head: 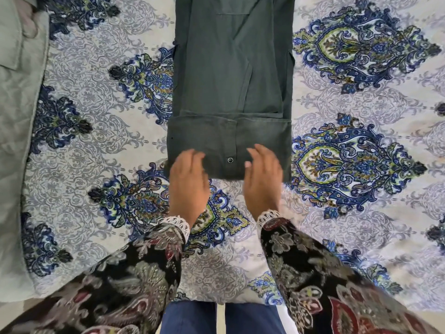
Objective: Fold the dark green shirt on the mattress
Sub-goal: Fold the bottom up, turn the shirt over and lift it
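Mattress (361,237) under a blue paisley sheet; the dark green shirt (231,80) lies from centre up to twelve o'clock, and a pale grey-green garment (16,141) at nine o'clock.

No writing, label, brand mark, number or sign can be read anywhere in the head view. The dark green shirt (231,75) shows only plain cloth and a small round snap, and the mattress (361,116) cover carries a printed floral ornament without letters.
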